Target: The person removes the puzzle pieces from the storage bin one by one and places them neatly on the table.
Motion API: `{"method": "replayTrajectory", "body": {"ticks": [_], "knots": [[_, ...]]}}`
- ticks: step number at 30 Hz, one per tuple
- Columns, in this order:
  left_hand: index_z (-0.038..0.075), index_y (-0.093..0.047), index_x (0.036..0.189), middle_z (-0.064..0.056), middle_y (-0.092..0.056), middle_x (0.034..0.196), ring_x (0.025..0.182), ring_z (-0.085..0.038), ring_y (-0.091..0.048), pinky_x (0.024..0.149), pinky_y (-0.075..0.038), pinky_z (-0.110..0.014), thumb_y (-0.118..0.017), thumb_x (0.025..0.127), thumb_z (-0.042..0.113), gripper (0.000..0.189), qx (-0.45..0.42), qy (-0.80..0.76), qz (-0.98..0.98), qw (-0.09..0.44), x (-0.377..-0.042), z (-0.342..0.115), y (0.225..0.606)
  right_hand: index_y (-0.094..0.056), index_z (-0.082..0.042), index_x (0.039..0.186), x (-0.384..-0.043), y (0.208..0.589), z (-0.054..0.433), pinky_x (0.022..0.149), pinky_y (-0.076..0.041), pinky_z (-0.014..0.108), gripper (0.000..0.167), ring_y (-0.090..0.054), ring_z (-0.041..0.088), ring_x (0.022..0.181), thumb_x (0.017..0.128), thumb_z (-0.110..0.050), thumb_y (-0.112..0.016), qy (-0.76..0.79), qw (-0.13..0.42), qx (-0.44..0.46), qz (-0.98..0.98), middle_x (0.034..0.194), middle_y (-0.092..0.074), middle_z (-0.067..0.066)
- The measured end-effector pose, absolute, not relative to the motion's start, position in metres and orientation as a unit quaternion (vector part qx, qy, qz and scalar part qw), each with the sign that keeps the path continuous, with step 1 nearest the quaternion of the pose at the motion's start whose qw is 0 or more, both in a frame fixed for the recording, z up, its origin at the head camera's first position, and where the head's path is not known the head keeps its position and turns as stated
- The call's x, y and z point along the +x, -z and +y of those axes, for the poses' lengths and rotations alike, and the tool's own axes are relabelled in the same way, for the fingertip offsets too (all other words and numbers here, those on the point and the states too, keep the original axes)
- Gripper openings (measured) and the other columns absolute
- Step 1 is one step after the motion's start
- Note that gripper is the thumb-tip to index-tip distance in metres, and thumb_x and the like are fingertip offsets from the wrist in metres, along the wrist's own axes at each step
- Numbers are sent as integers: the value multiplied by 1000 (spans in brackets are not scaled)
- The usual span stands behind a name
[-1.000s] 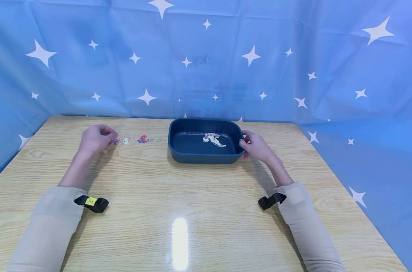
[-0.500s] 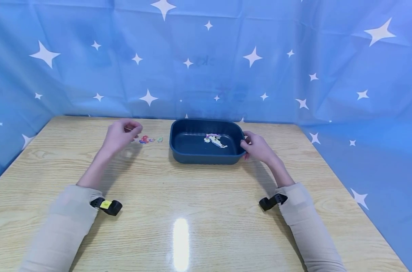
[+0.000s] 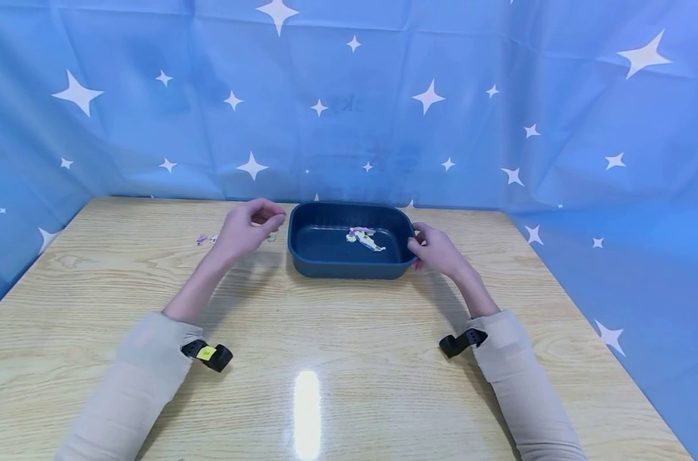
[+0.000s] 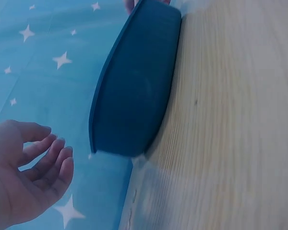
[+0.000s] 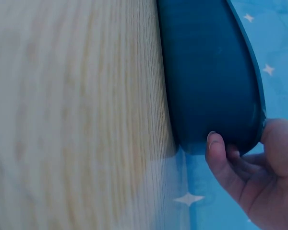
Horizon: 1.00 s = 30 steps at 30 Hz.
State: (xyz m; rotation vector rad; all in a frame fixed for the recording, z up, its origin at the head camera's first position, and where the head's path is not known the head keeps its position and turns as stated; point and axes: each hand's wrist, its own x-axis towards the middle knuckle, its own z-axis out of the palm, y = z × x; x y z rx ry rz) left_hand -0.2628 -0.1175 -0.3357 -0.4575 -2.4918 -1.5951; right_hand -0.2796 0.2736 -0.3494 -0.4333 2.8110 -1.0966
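A dark blue rectangular box (image 3: 349, 269) stands at the back of the table, with colourful, sticker-like cutouts (image 3: 365, 238) on its floor. My right hand (image 3: 435, 250) grips its right end, thumb at the rim and fingers against the outer wall (image 5: 211, 76). Just off the box's left end, my left hand (image 3: 250, 225) is raised with thumb and index fingertips together. In the left wrist view a tiny pale edge shows at the fingertips of the left hand (image 4: 31, 167); most of the piece is hidden. Below the hand lie a purple cutout (image 3: 202, 239) and a green cutout (image 3: 271, 237).
The wooden table (image 3: 355, 333) reaches back to a blue curtain (image 3: 349, 141) with white stars. A small white cutout (image 3: 213, 239) lies beside the left wrist, and the left hand covers other cutouts of that row. Black cameras sit on both wrists.
My left hand has lifted from the left end of the cutout row and moved right, close to the box. The right hand and the box have stayed in place.
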Motion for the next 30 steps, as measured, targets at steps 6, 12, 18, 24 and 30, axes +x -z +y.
{"method": "replayTrajectory", "body": {"ticks": [6,12,18,24,30], "knots": [[2,-69,110,-12,-70,105,94,-26,-65,77,-52,-29,-65,99,14,16,-171,521,-833,71,-262,-93,334,-36,9,148,-280,350,275,60,-59,37,49,-68,23,57,103,-8,-45,360,43,-144,921,92,-64,23],[4,-69,109,-11,-69,104,94,-24,-63,82,-50,-34,-65,99,13,14,-181,530,-826,62,-263,-70,330,-36,8,149,-279,351,275,60,-59,37,50,-68,23,58,103,-9,-45,363,45,-144,920,92,-64,23],[3,-68,111,-11,-68,106,95,-24,-62,86,-50,-36,-64,100,11,14,-186,541,-819,51,-270,-48,329,-37,8,148,-281,351,275,60,-59,37,49,-68,22,57,103,-9,-45,362,42,-146,920,92,-64,23],[2,-68,112,-11,-67,108,94,-25,-62,84,-51,-35,-62,101,11,15,-183,553,-812,35,-277,-23,328,-38,7,147,-282,352,275,59,-59,37,48,-68,21,56,103,-9,-46,362,38,-146,920,91,-64,23],[0,-68,115,-11,-68,108,97,-26,-63,83,-52,-35,-61,102,10,18,-176,558,-810,22,-283,-2,331,-39,7,147,-281,351,274,58,-58,35,48,-68,22,56,102,-9,-47,362,37,-143,920,92,-64,23]]}}
